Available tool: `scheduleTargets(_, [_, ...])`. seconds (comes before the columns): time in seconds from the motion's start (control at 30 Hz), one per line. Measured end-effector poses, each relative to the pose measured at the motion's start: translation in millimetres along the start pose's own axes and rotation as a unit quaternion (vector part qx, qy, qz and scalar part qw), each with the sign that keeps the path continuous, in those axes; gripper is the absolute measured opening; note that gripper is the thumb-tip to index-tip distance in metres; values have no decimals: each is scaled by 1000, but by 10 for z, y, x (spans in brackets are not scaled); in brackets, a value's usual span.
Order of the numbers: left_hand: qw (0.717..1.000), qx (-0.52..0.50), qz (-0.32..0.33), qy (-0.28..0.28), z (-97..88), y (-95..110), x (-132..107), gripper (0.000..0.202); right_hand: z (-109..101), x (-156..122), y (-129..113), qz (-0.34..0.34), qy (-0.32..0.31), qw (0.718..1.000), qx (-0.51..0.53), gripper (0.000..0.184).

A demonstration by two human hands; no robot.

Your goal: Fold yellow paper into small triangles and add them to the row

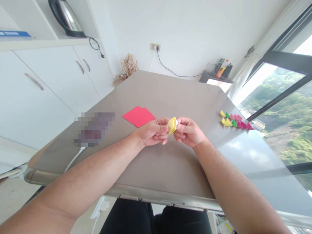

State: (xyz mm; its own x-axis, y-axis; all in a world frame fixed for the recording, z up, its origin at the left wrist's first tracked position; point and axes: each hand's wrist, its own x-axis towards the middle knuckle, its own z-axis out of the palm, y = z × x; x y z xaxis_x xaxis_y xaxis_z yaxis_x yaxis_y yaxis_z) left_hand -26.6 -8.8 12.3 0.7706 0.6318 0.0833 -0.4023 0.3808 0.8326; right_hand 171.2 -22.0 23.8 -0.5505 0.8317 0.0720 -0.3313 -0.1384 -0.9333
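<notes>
A small folded piece of yellow paper (172, 125) is held between both hands just above the grey table (170, 94). My left hand (153, 132) pinches its left side with curled fingers. My right hand (188, 131) pinches its right side, fingers folded in. Both hands hover over the middle of the table, close to my body.
A stack of red paper sheets (138, 116) lies left of the hands. Several small folded paper pieces (235, 120) in yellow, green and pink sit in rows at the right. White cabinets (48, 84) stand left; a window (282, 107) runs along the right. A blurred object (94, 128) lies at the left.
</notes>
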Motion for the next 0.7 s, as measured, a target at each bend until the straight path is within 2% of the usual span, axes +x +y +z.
scheduleTargets(0.1, [1000,-10,21,15,16,-15,5,30,68,29,40,-8,20,1000,20,30])
scheduleTargets(0.23, [999,-25,20,14,26,-25,4,27,125,55,66,-11,11,999,34,33])
scheduleTargets(0.43, [999,-34,26,7,20,-22,3,24,143,53,70,-11,-2,999,43,32])
scheduleTargets(0.7, [1000,-10,17,1,-32,-22,0,30,155,51,69,-9,-6,1000,26,32])
